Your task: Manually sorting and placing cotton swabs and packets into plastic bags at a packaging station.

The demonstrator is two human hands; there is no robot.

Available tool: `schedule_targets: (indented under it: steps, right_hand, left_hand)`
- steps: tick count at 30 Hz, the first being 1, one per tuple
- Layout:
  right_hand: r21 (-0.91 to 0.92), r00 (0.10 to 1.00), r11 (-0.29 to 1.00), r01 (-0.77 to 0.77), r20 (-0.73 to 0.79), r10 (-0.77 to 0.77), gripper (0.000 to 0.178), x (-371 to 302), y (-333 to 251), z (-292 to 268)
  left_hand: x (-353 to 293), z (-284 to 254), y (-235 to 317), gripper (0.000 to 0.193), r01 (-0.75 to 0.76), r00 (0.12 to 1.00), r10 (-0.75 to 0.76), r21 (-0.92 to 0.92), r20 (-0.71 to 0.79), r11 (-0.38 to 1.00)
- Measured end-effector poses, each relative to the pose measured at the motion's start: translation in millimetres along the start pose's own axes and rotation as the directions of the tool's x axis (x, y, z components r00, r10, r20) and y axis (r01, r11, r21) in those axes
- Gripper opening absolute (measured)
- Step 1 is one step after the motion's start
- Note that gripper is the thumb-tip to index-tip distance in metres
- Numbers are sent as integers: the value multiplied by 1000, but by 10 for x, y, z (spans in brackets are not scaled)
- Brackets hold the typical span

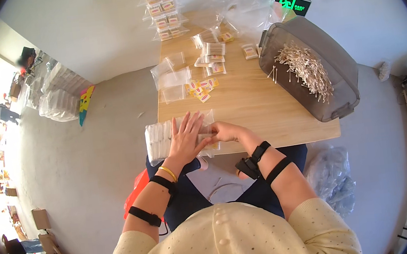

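Note:
A clear plastic bag (158, 141) filled with rows of white packets lies at the table's near left edge. My left hand (183, 140) rests on it, fingers stretched out and spread. Close beside it, my right hand (226, 131) has its fingers pinched at the bag's right end, on what looks like a small packet of cotton swabs (205, 136); the fingers partly hide it. Beyond my hands lie several small yellow-and-white printed cards (202, 89) and empty clear bags (174, 93). Farther back sit bundled packets of cotton swabs (213, 55).
A grey plastic bin (342, 66) of loose cotton swabs (307, 72) stands tilted at the table's right. Stacked swab packets (162, 8) rise at the far left of the table (261, 105). A green-lit sign (293, 3) is at the back. A plastic sack (332, 180) lies on the floor.

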State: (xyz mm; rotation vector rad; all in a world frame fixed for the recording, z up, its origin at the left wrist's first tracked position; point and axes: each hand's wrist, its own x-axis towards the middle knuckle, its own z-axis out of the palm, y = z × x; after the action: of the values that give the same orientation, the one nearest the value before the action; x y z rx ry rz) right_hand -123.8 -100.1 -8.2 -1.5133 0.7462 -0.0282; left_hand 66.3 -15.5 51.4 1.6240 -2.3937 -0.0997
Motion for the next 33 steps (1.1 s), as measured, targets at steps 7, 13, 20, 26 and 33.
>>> schedule_targets:
  steps: [7, 13, 20, 26, 33]
  right_hand:
    - [225, 995, 970, 95, -16, -94, 52, -90, 73, 150]
    - [286, 999, 958, 31, 14, -37, 44, 72, 247, 132]
    - [594, 992, 798, 101, 1, -127, 45, 146, 241, 357]
    - [-436, 921, 861, 261, -153, -357, 42, 42, 147, 289]
    - [-202, 960, 939, 279, 49, -275, 47, 2, 62, 112]
  left_hand:
    - [-195, -157, 508, 35, 295, 931, -280, -33, 236, 955]
    - [-165, 105, 508, 27, 351, 901, -347, 29, 261, 936]
    - [-243, 36, 557, 18, 318, 948, -292, -294, 127, 901]
    - [-264, -12, 515, 18, 217, 976, -197, -338, 93, 916]
    - [-208, -74, 499, 20, 229, 965, -180, -275, 190, 934]
